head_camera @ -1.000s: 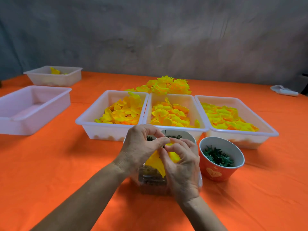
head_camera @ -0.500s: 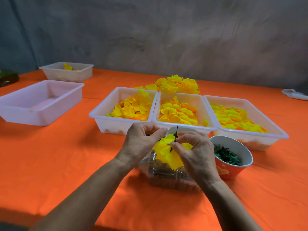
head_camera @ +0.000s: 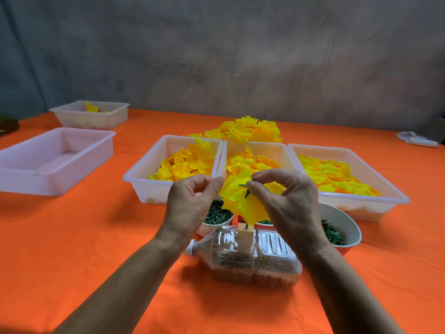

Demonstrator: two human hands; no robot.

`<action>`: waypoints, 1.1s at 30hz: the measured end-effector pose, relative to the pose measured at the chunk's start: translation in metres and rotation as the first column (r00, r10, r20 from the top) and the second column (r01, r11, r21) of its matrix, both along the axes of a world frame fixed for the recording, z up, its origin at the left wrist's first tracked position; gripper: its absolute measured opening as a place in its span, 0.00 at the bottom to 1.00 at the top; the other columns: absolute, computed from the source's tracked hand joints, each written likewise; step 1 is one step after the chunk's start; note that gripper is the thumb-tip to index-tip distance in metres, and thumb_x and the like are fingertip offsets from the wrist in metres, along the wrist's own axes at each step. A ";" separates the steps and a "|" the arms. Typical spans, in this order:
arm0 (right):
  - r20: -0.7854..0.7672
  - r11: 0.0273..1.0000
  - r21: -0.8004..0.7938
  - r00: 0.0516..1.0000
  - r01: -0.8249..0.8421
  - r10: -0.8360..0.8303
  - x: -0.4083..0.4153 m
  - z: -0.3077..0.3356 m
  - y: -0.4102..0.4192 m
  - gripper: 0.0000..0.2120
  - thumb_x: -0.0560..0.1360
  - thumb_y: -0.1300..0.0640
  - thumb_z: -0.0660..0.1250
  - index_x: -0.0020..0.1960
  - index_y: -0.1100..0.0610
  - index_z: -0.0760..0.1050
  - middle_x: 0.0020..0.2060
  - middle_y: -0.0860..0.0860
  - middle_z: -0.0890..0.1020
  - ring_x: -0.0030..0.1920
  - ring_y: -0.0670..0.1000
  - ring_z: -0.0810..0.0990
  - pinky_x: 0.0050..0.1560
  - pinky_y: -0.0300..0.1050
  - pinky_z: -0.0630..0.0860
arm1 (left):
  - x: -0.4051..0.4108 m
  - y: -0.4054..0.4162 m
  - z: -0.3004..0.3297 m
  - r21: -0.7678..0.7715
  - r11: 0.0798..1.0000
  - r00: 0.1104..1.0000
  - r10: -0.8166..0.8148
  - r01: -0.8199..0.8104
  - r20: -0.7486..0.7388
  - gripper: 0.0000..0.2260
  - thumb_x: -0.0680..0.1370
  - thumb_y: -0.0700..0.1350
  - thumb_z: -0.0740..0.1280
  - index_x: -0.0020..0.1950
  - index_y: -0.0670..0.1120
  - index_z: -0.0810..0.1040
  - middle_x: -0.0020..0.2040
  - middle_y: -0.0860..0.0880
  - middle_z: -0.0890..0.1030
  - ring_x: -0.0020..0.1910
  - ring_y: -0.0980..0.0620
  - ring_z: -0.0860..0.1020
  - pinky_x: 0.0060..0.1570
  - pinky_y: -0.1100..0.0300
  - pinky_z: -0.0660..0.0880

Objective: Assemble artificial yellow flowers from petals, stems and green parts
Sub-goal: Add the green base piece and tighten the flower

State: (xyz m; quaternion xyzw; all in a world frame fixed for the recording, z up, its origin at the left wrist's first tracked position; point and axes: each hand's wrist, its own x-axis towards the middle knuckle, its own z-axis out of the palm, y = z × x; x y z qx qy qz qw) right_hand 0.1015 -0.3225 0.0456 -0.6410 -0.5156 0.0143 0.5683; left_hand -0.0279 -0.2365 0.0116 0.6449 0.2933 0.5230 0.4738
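Note:
A half-built yellow flower (head_camera: 243, 201) stands above a clear plastic bottle (head_camera: 250, 256) that lies on its side, part filled with brown grit. My left hand (head_camera: 190, 206) pinches the flower's left petal edge. My right hand (head_camera: 286, 203) pinches a small green part (head_camera: 246, 190) at the flower's centre. Three white trays hold loose yellow petals: left tray (head_camera: 144, 182), middle tray (head_camera: 255, 147), right tray (head_camera: 395, 196). Behind the flower a cup of dark green stems (head_camera: 218, 216) shows. An orange bowl of green parts (head_camera: 346, 227) stands to the right.
A pile of finished yellow flowers (head_camera: 248, 130) lies behind the trays. An empty white tray (head_camera: 55, 160) and a smaller one with a few petals (head_camera: 91, 114) stand at the left. A white object (head_camera: 416, 139) lies far right on the orange cloth.
The flower and both hands have risen above the bottle, which now shows in full. My fingers have spread the petals wider, and the green part at the centre is more exposed.

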 end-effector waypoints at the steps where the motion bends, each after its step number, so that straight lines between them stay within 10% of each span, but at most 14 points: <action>1: 0.010 1.000 0.007 1.000 -0.005 0.005 0.000 0.006 0.001 0.04 0.68 0.59 0.75 0.37 0.52 0.82 0.39 0.48 0.84 0.50 0.54 0.80 0.53 0.54 0.75 | 0.000 0.000 0.002 0.012 1.000 1.000 0.004 -0.004 0.007 0.12 0.71 0.53 0.68 0.32 0.47 0.79 0.26 0.57 0.78 0.28 0.65 0.73 0.34 0.73 0.69; 11: -0.377 0.983 0.142 0.912 -0.115 0.161 0.022 0.031 0.014 0.06 0.70 0.65 0.72 0.35 0.58 0.81 0.32 0.54 0.83 0.33 0.47 0.78 0.37 0.40 0.75 | 0.009 0.010 0.015 0.014 0.999 0.999 0.044 -0.045 0.024 0.12 0.77 0.48 0.65 0.35 0.51 0.81 0.32 0.62 0.81 0.36 0.68 0.76 0.39 0.75 0.70; 15: -0.696 0.971 0.198 0.679 -0.132 0.234 0.042 0.028 0.019 0.03 0.71 0.64 0.69 0.41 0.58 0.81 0.30 0.50 0.83 0.31 0.47 0.79 0.32 0.37 0.77 | 0.017 0.014 0.019 0.045 0.998 0.999 0.036 -0.037 0.023 0.11 0.77 0.47 0.66 0.35 0.51 0.81 0.32 0.62 0.81 0.36 0.68 0.76 0.40 0.76 0.70; 18: -0.908 0.962 0.255 0.318 -0.101 0.274 0.058 0.024 0.029 0.10 0.75 0.62 0.64 0.56 0.54 0.75 0.31 0.48 0.83 0.33 0.47 0.81 0.34 0.38 0.78 | 0.025 0.016 0.024 0.057 0.998 1.000 -0.004 0.003 0.022 0.06 0.76 0.44 0.68 0.39 0.49 0.81 0.32 0.61 0.81 0.34 0.68 0.76 0.37 0.77 0.70; 22: -0.948 0.939 0.317 -0.064 -0.134 0.311 0.062 0.013 0.033 0.04 0.71 0.62 0.64 0.44 0.56 0.77 0.35 0.52 0.83 0.35 0.52 0.81 0.42 0.45 0.74 | 0.041 0.022 0.037 -0.034 0.995 0.996 -0.091 0.091 -0.016 0.07 0.73 0.45 0.70 0.51 0.48 0.80 0.44 0.52 0.82 0.43 0.61 0.78 0.39 0.74 0.73; 28: -0.882 0.880 0.449 -0.230 -0.155 0.410 0.055 -0.006 0.040 0.09 0.59 0.60 0.68 0.40 0.59 0.78 0.33 0.57 0.84 0.29 0.54 0.82 0.33 0.47 0.79 | 0.067 0.023 0.056 -0.229 0.929 0.943 -0.320 0.292 -0.093 0.25 0.67 0.53 0.72 0.60 0.42 0.76 0.46 0.47 0.81 0.36 0.57 0.80 0.39 0.63 0.75; 33: -0.859 0.851 0.490 -0.272 -0.188 0.434 0.053 -0.016 0.042 0.19 0.52 0.61 0.73 0.43 0.62 0.79 0.37 0.59 0.84 0.32 0.57 0.83 0.33 0.51 0.79 | 0.075 0.025 0.055 -0.259 0.930 0.957 -0.285 0.262 -0.052 0.16 0.69 0.44 0.73 0.55 0.44 0.78 0.50 0.43 0.82 0.44 0.49 0.81 0.43 0.56 0.78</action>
